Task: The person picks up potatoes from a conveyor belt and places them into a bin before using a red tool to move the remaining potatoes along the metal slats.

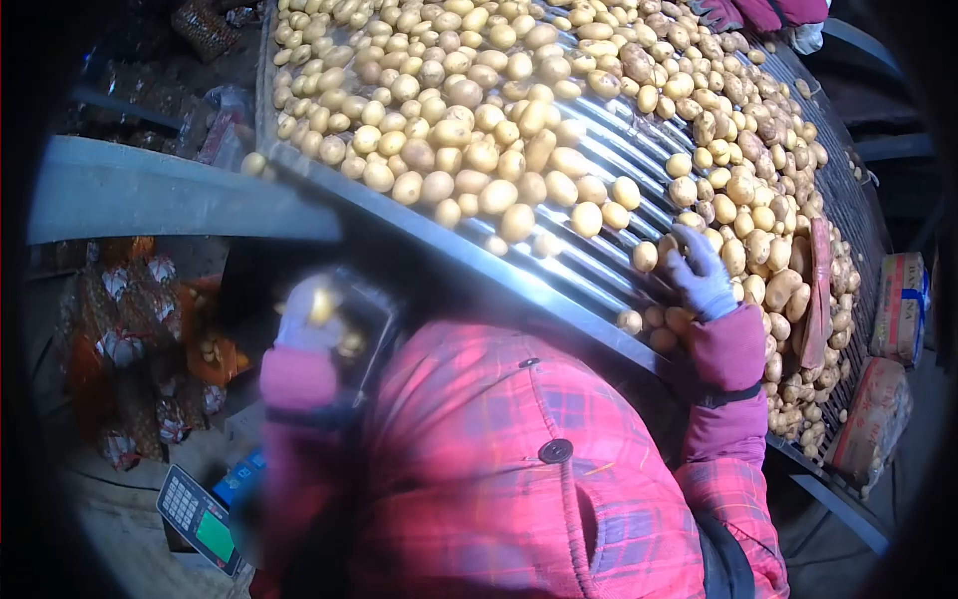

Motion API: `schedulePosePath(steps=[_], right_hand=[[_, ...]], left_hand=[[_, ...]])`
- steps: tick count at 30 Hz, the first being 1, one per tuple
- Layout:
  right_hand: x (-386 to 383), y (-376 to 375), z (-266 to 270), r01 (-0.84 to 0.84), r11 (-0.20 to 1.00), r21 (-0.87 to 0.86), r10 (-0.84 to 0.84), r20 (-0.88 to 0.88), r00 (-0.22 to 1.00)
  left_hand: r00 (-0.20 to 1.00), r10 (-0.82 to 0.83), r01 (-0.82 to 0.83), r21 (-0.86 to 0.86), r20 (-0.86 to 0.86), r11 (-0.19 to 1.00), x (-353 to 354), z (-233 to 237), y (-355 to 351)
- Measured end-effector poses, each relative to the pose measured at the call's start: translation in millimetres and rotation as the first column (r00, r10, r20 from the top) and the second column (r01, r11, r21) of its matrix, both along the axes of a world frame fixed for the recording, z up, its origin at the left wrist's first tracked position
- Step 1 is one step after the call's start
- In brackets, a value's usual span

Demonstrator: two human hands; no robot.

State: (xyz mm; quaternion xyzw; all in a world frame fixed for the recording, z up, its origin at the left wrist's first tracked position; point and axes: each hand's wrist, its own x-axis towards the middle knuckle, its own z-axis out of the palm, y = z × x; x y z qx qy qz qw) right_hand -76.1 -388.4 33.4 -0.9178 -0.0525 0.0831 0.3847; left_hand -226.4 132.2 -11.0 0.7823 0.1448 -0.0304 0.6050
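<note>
My left hand (296, 321), in a pale glove and blurred by motion, is closed around a yellow potato (322, 305). It hangs over a dark-sided container (377, 344) at my left, in which a few potatoes show dimly. My right hand (703, 278), also gloved, rests among potatoes on the sloping metal-bar rack (609, 265). Its fingers are curled on a brownish potato (668, 246) that they partly cover. Loose potatoes (499, 195) lie thickly over the rack's far and left parts and to the right of this hand.
A red strip (816, 290) lies among the right-hand potatoes. Another person's gloved hand (718, 14) is at the far edge. Filled net bags (130, 349) and a scale display (200, 519) are at left, with a grey metal beam (170, 195) above. Packaged bundles (870, 419) stand at right.
</note>
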Motion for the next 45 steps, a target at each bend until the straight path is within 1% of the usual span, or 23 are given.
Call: schedulePosePath(steps=[1,2,3,4,5,8,9,11,13,16,19,21,25,29,31,35,37,39,40,41,43,44,45], right_hand=[[-1.5,3.2,-0.2,-0.111,0.977,-0.18,0.131,0.102,0.986],[-0.4,14.8,6.8,-0.106,0.967,-0.233,0.122,0.055,0.991],[5.0,19.8,8.2,-0.138,0.941,-0.308,0.164,0.062,0.984],[13.8,22.5,4.9,-0.139,0.937,-0.321,0.171,0.073,0.983],[23.5,25.8,2.1,-0.133,0.933,-0.335,0.171,0.088,0.981],[45.2,51.4,0.7,-0.103,0.969,-0.222,0.085,-0.093,0.992],[55.2,59.8,3.7,-0.107,0.968,-0.227,0.071,-0.161,0.984],[64.1,94.8,34.5,-0.195,0.963,-0.185,0.15,-0.234,0.961],[68.8,120.4,17.5,-0.345,0.896,-0.28,0.342,-0.062,0.938],[94.9,123.8,-4.9,-0.529,0.816,-0.234,0.474,-0.254,0.843],[110.0,105.0,31.9,-0.395,0.915,0.084,0.4,-0.32,0.859],[147.5,86.9,50.9,-0.353,0.932,0.078,0.36,-0.131,0.923],[229.9,53.4,15.4,-0.028,0.941,-0.337,0.094,0.181,0.979],[274.8,56.2,-28.1,-0.054,0.962,-0.266,0.139,0.315,0.939],[262.0,76.5,-17.4,-0.019,0.824,-0.566,0.196,0.254,0.947],[258.5,60.3,-23.9,-0.112,0.861,-0.496,0.279,0.276,0.92],[240.5,64.5,-7.8,-0.137,0.967,-0.213,0.205,0.34,0.918],[214.6,84.9,4.6,-0.302,0.944,0.136,0.224,0.408,0.885],[193.5,101.5,48.0,-0.389,0.885,0.255,0.372,0.111,0.921],[182.9,103.7,41.2,-0.519,0.854,0.043,0.475,0.342,0.811],[198.2,96.7,39.6,-0.486,0.873,0.037,0.453,0.305,0.838],[213.6,82.2,32.7,-0.303,0.952,0.047,0.274,0.31,0.91],[232.0,60.9,24.0,-0.109,0.992,0.057,0.085,0.316,0.945]], left_hand=[[0.85,0.39,-0.523,-0.489,-0.352,0.698,-2.5,8.4,5.9],[0.87,0.254,-0.459,-0.506,-0.423,0.73,-25.3,-39.7,52.6],[0.923,0.311,-0.362,-0.236,-0.226,0.902,-43.2,-92.8,81.0],[0.939,0.339,-0.317,0.241,-0.055,0.917,-60.3,-144.1,108.2],[0.918,0.386,-0.352,0.62,0.084,0.701,-75.2,-191.6,133.0],[0.802,0.575,-0.554,0.157,-0.163,0.818,-15.0,-59.9,43.4],[0.806,0.572,-0.555,0.137,-0.154,0.82,3.3,-38.2,24.2],[0.913,0.396,-0.387,-0.098,0.101,0.917,39.9,-9.3,-10.2],[0.937,0.304,-0.265,-0.218,0.171,0.939,81.5,13.4,-45.6],[0.965,0.065,0.005,-0.264,0.255,0.964,121.7,53.1,-103.9],[0.963,-0.169,0.251,-0.462,0.211,0.851,150.1,71.2,-140.6],[0.97,-0.211,0.242,-0.436,0.117,0.867,170.6,65.4,-164.3],[0.968,-0.252,0.21,-0.587,0.011,0.782,193.2,77.1,-204.1],[0.939,-0.335,0.212,-0.634,-0.08,0.744,208.3,58.7,-214.3],[0.838,-0.366,-0.01,-0.682,-0.404,0.731,217.3,60.0,-213.1],[0.892,-0.379,0.056,-0.77,-0.248,0.636,233.5,98.5,-214.6],[0.936,-0.245,-0.073,-0.82,-0.253,0.568,237.6,69.6,-212.2],[0.909,-0.263,-0.26,-0.932,-0.325,0.252,252.8,61.4,-210.3],[0.915,-0.317,-0.221,-0.968,-0.249,0.124,257.1,47.8,-207.2],[0.911,-0.329,-0.217,-0.968,-0.247,0.124,258.7,60.8,-212.0],[0.93,-0.269,-0.073,-0.844,-0.25,0.531,257.7,98.2,-222.7],[0.806,-0.557,0.588,-0.37,0.199,0.719,254.6,49.9,-199.1],[0.797,-0.567,0.601,-0.375,0.21,0.706,250.3,49.1,-198.5]])
